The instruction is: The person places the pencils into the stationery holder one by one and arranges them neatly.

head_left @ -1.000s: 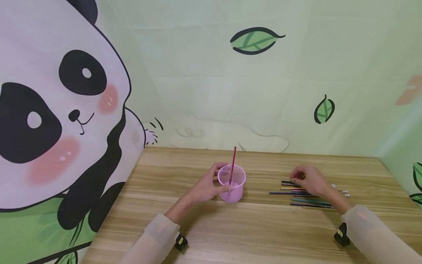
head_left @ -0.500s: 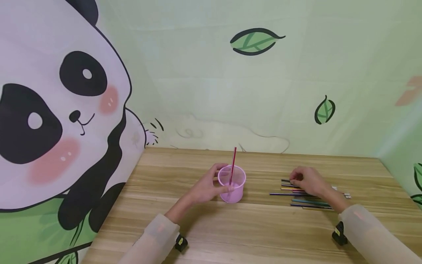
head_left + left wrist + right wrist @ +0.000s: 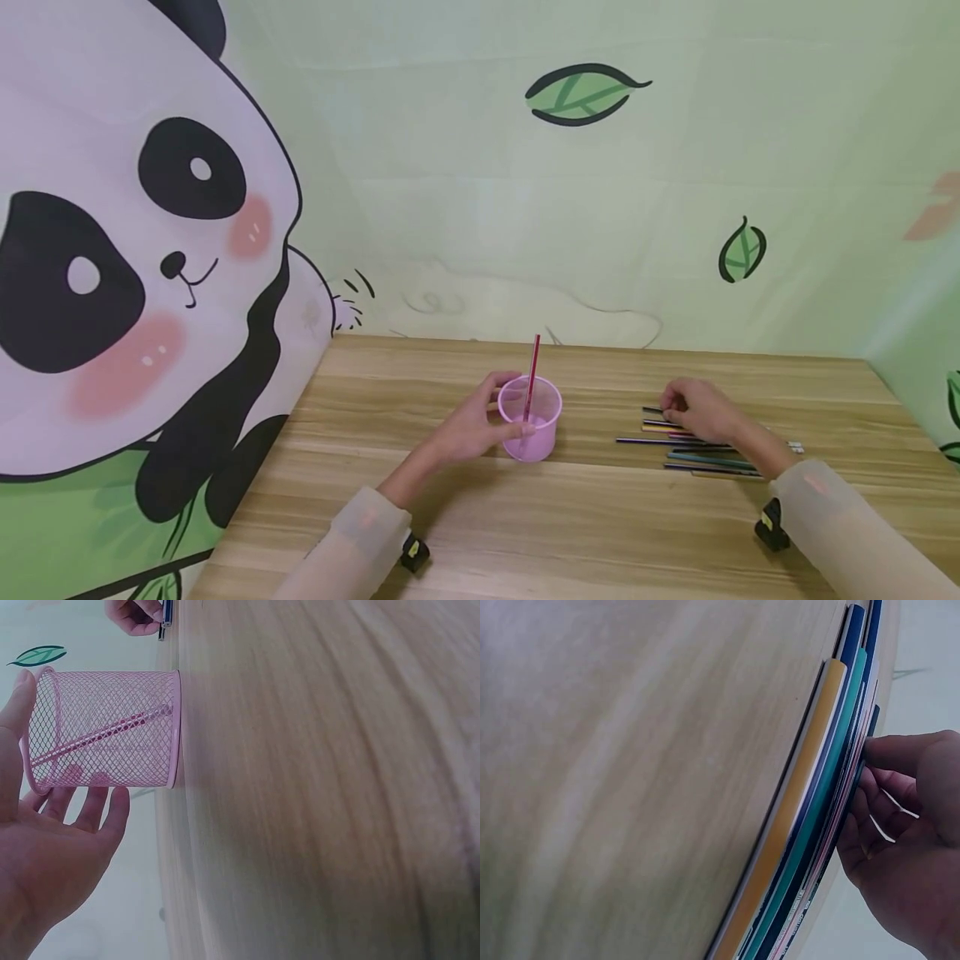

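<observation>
My left hand [image 3: 471, 427] grips a pink mesh pencil cup [image 3: 543, 440] that stands upright on the table, thumb on the near side and fingers around the far side. One red pencil [image 3: 534, 367] leans inside it, its top above the rim. To the right, my right hand [image 3: 703, 410] pinches a dark pencil [image 3: 651, 409] at the far edge of a row of pencils. That pencil lies slightly apart from the others, partly covered by the hand. In the right wrist view, a yellow pencil [image 3: 789, 802] and a teal pencil [image 3: 832, 780] lie closest to the camera.
The pencils lie side by side on the wooden table [image 3: 570, 525], a dark blue pencil [image 3: 633, 440] jutting furthest left. A pale green backdrop [image 3: 450, 167] with leaves rises behind the table, and a panda picture [image 3: 217, 333] covers the left wall.
The dark pencil at my right fingertips has shifted slightly away from the row. My left hand and the cup have stayed in place.
</observation>
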Available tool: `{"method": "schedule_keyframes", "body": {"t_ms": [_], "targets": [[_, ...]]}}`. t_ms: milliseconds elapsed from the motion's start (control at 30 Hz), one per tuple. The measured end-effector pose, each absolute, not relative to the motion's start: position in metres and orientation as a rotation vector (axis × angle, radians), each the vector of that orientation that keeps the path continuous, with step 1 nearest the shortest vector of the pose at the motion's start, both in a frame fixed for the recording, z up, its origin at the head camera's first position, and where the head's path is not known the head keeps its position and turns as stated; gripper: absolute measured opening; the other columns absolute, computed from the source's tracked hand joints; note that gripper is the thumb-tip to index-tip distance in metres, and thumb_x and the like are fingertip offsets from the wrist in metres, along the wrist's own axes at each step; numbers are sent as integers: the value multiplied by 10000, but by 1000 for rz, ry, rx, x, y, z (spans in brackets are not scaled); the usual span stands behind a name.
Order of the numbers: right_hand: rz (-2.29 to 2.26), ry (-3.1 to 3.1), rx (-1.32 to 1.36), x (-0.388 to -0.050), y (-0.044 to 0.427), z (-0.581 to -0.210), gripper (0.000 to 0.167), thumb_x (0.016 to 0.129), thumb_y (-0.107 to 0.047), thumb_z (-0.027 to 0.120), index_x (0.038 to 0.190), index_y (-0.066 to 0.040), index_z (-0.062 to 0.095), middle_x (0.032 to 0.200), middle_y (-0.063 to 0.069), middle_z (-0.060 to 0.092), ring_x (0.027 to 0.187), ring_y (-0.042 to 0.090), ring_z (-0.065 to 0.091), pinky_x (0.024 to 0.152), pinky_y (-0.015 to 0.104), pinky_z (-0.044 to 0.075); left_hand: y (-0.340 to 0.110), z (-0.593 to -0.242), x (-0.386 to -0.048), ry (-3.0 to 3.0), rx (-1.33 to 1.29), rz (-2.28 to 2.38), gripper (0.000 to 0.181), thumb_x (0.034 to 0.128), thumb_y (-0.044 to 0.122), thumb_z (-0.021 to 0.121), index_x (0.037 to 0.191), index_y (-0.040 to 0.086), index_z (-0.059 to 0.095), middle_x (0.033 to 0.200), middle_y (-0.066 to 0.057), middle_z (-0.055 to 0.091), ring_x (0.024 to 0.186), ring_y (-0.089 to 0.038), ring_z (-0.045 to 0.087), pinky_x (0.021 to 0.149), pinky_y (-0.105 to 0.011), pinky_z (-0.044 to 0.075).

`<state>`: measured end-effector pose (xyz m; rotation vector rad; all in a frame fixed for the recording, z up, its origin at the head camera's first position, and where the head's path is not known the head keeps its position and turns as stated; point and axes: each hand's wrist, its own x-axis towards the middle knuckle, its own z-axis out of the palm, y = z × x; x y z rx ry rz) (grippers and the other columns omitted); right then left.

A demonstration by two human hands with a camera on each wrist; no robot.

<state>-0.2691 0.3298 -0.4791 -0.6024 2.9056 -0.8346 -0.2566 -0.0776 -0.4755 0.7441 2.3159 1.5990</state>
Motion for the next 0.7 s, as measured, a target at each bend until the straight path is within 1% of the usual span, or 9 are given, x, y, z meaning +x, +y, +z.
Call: {"method": "schedule_keyframes", "body": {"t_ms": [233, 367, 500, 600, 700], "targets": [[-796, 2925, -631, -269, 329, -482, 72, 942, 30, 685, 937, -16, 631, 875, 35, 596, 803, 155, 533, 693, 322, 472, -77, -476, -258, 2306, 744, 1609, 851, 922, 265, 852, 1605, 129, 363, 1527, -98, 505, 1350, -369, 567, 1088, -455, 528], [-757, 2953, -642, -269, 327, -483, 84, 939, 34, 691, 936, -14, 622, 876, 36, 588, 806, 161, 529, 701, 341, 475, -77, -477, -258, 2320, 731, 1590, 862, 916, 282, 859, 1608, 141, 364, 1530, -73, 505, 1361, -358, 562, 1087, -438, 526], [-699, 3001, -679, -270, 325, -483, 107, 931, 34, 700, 930, -25, 611, 857, 26, 563, 792, 166, 508, 688, 355, 457, -78, -476, -257, 2307, 737, 1602, 855, 923, 280, 851, 1608, 131, 361, 1532, -88, 501, 1365, -374, 555, 1091, -454, 524], [-646, 3058, -715, -270, 322, -479, 122, 920, 43, 700, 927, -39, 610, 837, 14, 544, 772, 167, 493, 666, 351, 439, -78, -476, -257, 2296, 738, 1614, 850, 925, 277, 850, 1606, 134, 363, 1528, -96, 503, 1363, -381, 557, 1093, -468, 523], [-593, 3135, -764, -270, 316, -469, 135, 914, 59, 706, 935, -48, 626, 837, 9, 561, 769, 172, 511, 664, 364, 470, -78, -476, -257, 2297, 741, 1617, 847, 923, 286, 852, 1603, 144, 367, 1524, -96, 506, 1355, -380, 564, 1089, -472, 525]]}}
